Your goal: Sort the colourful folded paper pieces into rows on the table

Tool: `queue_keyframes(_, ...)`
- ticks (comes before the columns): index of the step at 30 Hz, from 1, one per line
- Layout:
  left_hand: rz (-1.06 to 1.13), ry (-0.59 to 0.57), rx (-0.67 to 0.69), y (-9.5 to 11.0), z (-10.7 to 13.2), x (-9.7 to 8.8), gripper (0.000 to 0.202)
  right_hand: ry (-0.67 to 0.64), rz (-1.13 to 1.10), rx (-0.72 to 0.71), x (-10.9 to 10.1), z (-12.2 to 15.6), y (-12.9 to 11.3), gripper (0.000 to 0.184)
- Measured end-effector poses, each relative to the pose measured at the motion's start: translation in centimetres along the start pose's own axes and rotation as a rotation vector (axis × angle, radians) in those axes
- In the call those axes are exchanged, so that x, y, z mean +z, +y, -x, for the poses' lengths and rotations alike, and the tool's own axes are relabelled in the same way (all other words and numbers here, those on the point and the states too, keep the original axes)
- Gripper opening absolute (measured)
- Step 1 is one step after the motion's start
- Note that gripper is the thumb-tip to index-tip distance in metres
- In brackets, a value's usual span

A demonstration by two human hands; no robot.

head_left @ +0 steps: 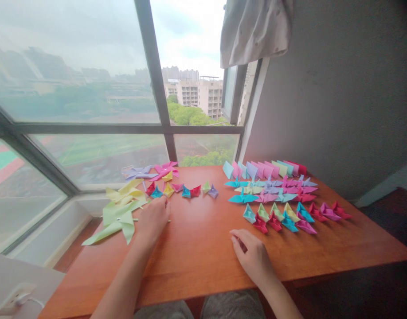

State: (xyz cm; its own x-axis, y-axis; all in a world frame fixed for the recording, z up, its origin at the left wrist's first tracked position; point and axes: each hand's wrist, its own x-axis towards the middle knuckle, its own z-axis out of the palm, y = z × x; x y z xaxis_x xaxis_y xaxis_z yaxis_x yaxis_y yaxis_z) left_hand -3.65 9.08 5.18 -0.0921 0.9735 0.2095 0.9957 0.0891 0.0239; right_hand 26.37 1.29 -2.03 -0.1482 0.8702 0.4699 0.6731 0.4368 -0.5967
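My left hand point(154, 215) is over the left side of the table, its fingers bent downward and closed; whatever may be in them is hidden. Just beyond it stand small folded paper boats, among them a blue boat point(156, 192), a yellow boat point(168, 190) and a red boat point(196, 191). Beside its wrist lies a pale green paper pinwheel point(119, 218), whose stick passes under the hand. My right hand point(252, 252) rests near the front edge, empty, fingers loosely curved with a gap at the thumb. Nearest to it is a red paper boat point(260, 224).
Rows of paper boats, paper cranes point(243, 197) and upright folded papers point(256, 170) fill the right back of the wooden table point(197, 248). A purple pinwheel point(139, 172) and a pink pinwheel point(165, 169) lie by the window. A curtain point(256, 31) hangs above.
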Motion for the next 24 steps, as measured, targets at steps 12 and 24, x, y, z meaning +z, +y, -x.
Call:
queue_keyframes(12,0.400,0.123,0.208,1.9,5.6,-0.3,0.021,0.002,0.024,-0.008,0.1,0.0,0.2,0.023)
queue_keyframes(24,0.648,-0.097,0.573,6.6,9.0,1.9,0.025,-0.069,-0.087,-0.120,-0.9,0.0,-1.2,0.023)
